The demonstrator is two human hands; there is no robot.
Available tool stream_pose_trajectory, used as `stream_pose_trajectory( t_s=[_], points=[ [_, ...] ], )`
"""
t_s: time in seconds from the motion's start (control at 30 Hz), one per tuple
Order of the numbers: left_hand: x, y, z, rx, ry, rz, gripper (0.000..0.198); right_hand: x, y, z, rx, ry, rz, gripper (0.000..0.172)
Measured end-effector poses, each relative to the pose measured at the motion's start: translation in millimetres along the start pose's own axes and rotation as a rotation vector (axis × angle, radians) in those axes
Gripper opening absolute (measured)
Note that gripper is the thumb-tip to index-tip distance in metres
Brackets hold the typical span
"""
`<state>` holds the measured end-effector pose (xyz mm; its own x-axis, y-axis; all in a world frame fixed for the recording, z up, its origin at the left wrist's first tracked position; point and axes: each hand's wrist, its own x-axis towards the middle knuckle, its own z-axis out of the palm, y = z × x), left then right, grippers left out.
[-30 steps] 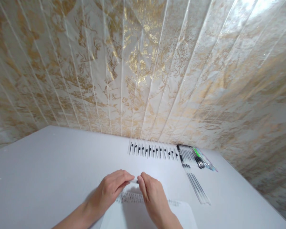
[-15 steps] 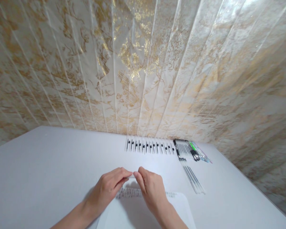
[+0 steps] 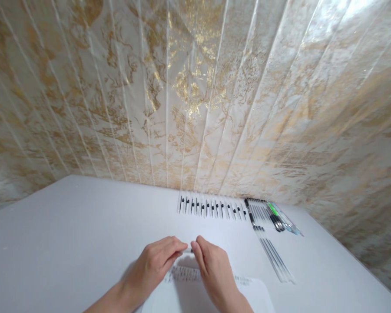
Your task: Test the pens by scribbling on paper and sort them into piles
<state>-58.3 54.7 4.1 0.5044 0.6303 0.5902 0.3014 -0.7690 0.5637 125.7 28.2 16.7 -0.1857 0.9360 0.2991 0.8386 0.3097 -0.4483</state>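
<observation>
My left hand (image 3: pixel 159 263) and my right hand (image 3: pixel 213 269) face each other over a white sheet (image 3: pixel 231 298) with dark handwritten marks near its top. Both are closed in a pinch on a thin pen (image 3: pixel 189 250). Just a short pale and dark length of it shows between the fingertips; my fingers hide the rest. The pen is held level, above the sheet.
Clear pen parts with black pieces (image 3: pixel 212 208) stand in a row along the table's back edge. To their right lie several pens (image 3: pixel 278 222) and a black-edged group of refills (image 3: pixel 259 211). More slim refills (image 3: pixel 273 256) lie nearer. A gold-patterned curtain (image 3: pixel 189 108) hangs behind.
My fingertips have moved slightly apart, baring more of the pen between them. The whole view has shifted, so the table and its things appear lower and further right.
</observation>
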Motion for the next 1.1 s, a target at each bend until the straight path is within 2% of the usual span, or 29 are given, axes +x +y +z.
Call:
stream_pose_trajectory(
  t_s=[0.07, 0.2, 0.37, 0.53, 0.67, 0.8, 1.0, 1.1],
  points=[
    [0.8, 1.6, -0.6, 0.000, -0.010, 0.001, 0.018, 0.4, 0.9, 0.9, 0.023, -0.030, 0.020, 0.048],
    [1.5, 3.2, -1.4, 0.015, -0.007, -0.021, 0.017, 2.6, 1.1, 0.1, 0.092, -0.010, 0.007, 0.038],
    [0.7, 2.1, -1.0, 0.026, -0.012, 0.004, 0.018, 2.8, 1.7, 0.6, 0.067, -0.043, 0.022, 0.041],
    [-0.1, 0.2, -1.2, 0.038, -0.007, -0.022, 0.018, 1.0, 3.3, 2.7, 0.088, -0.007, -0.016, 0.038],
    [-0.8, -0.6, -1.1, 0.021, -0.018, -0.025, 0.018, 1.3, 3.1, 2.0, 0.161, -0.078, 0.032, 0.039],
    [-1.2, -1.0, -1.4, 0.013, -0.005, -0.038, 0.017, 1.1, 2.8, 2.2, 0.230, -0.058, 0.060, 0.035],
    [0.6, 0.1, -2.5, 0.041, -0.002, 0.030, 0.019, 0.4, 2.0, 3.6, 0.357, -0.139, 0.148, 0.039],
    [1.7, 2.0, -3.3, 0.059, 0.007, 0.017, 0.021, 0.3, -0.6, 2.2, 0.394, -0.095, 0.132, 0.036]
  ],
)
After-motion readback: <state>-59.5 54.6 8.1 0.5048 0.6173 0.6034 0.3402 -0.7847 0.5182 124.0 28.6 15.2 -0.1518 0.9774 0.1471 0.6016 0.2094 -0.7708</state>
